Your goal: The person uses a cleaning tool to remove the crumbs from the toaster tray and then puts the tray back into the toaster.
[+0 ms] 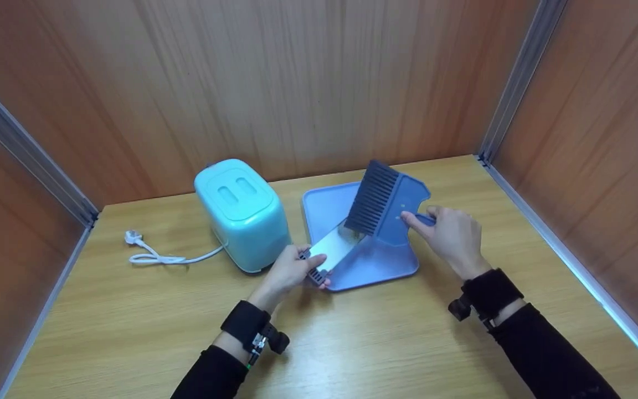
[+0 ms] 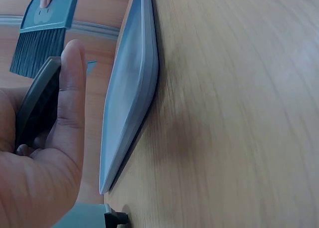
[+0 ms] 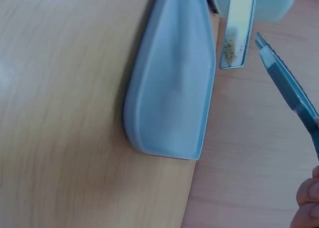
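My left hand (image 1: 288, 271) grips the dark slotted end of a flat metal crumb tray (image 1: 333, 247), tilted over a light blue tray (image 1: 382, 269). Brown crumbs (image 3: 229, 51) lie at the crumb tray's far end in the right wrist view. My right hand (image 1: 456, 235) holds a blue hand brush (image 1: 399, 213) by its handle, with its dark bristles (image 1: 373, 197) beside the crumb tray's far end. In the right wrist view, a small gap separates the brush (image 3: 286, 83) from the crumb tray. The left wrist view hides most of the crumb tray behind my fingers.
A turquoise toaster (image 1: 250, 219) stands left of the blue tray, close to my left hand. Its white cord (image 1: 172, 259) lies looped on the wooden table (image 1: 186, 316), ending in a plug (image 1: 132, 237). Wooden panels enclose the table at the back and both sides.
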### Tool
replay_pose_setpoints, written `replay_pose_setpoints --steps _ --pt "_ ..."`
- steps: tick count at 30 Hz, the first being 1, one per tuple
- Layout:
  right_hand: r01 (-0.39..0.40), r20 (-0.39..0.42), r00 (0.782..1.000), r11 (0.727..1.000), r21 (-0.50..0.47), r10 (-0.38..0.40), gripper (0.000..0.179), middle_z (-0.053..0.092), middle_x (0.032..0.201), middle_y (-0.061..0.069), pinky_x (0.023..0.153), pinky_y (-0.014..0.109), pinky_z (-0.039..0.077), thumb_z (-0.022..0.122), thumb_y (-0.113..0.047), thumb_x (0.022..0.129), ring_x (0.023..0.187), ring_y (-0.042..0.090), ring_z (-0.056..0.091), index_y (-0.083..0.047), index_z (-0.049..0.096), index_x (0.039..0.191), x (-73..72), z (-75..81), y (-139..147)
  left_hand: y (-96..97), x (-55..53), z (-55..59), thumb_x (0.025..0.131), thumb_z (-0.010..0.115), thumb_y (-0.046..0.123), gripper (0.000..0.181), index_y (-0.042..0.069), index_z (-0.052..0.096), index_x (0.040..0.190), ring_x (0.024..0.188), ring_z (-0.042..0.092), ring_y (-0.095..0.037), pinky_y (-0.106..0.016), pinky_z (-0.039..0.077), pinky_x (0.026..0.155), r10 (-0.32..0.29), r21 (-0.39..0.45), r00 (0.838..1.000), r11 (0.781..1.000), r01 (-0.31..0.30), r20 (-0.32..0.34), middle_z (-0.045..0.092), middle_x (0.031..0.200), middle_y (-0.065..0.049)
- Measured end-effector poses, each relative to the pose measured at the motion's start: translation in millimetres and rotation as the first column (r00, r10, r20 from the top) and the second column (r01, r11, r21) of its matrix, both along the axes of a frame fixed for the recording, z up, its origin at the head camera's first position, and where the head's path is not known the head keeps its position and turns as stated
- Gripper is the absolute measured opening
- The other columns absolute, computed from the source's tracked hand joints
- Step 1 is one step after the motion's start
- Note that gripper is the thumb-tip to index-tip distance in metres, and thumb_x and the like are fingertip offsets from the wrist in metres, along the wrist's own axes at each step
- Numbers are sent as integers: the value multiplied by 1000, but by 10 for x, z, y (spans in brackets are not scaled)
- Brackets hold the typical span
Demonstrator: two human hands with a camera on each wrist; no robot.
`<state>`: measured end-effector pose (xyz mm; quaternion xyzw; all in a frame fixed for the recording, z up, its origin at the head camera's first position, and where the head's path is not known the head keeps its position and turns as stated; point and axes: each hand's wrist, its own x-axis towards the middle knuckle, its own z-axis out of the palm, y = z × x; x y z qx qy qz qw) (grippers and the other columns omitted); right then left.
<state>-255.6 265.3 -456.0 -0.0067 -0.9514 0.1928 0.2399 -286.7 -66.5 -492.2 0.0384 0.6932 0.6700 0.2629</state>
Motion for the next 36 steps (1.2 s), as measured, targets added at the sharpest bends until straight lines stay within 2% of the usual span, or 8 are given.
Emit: replay_pose_setpoints --steps 6,15,21,25,29,33,36 --pt "12 23 1000 999 -51 -11 67 28 58 -4 51 28 21 67 -67 98 48 15 30 -18 38 64 -57 -9 -75 4 10 24 109 59 7 35 -7 57 141 76 78 -22 -35 68 77 -9 -9 1000 1000 9 9 73 107 -23" --pt "20 57 998 999 39 -23 65 29 57 -4 49 28 20 68 -67 98 47 14 30 -18 41 64 -75 -78 -174 39 43 33 109 60 8 36 -6 58 142 76 77 -22 -35 68 78 -15 -18 1000 1000 15 3 73 109 -24" --pt "33 38 999 995 90 -36 63 27 59 -4 49 29 18 70 -65 97 48 14 28 -17 44 65 -62 -103 -81 37 40 35 109 59 8 34 -7 59 140 75 77 -21 -36 68 78 -20 -27 1000 999 19 -21 71 107 -20" --pt "40 18 999 991 127 -43 63 24 60 -5 49 28 16 71 -64 97 49 13 24 -17 42 65 -28 -109 16 18 27 27 110 60 9 30 -4 61 136 74 78 -21 -36 68 78 -20 -64 999 998 18 -38 72 106 -18" --pt "43 -2 999 991 126 -43 65 24 59 -5 48 28 16 71 -63 97 48 12 23 -18 38 64 9 -74 97 -1 21 21 110 61 11 28 -1 63 134 76 78 -21 -36 68 78 -25 -97 998 995 20 -50 72 108 -19" --pt "38 -2 999 995 90 -38 64 25 58 -5 49 28 17 69 -65 98 47 13 25 -15 45 65 28 -22 120 -11 19 18 109 61 12 28 0 64 134 76 78 -22 -36 68 78 -31 -114 998 993 24 -59 72 110 -21" --pt "15 19 1000 998 58 -16 65 26 59 -5 50 28 18 67 -67 98 48 13 26 -16 46 65 50 -9 73 -12 19 25 109 61 12 25 1 65 132 75 79 -22 -36 68 78 -32 -140 997 990 22 -69 73 106 -21"
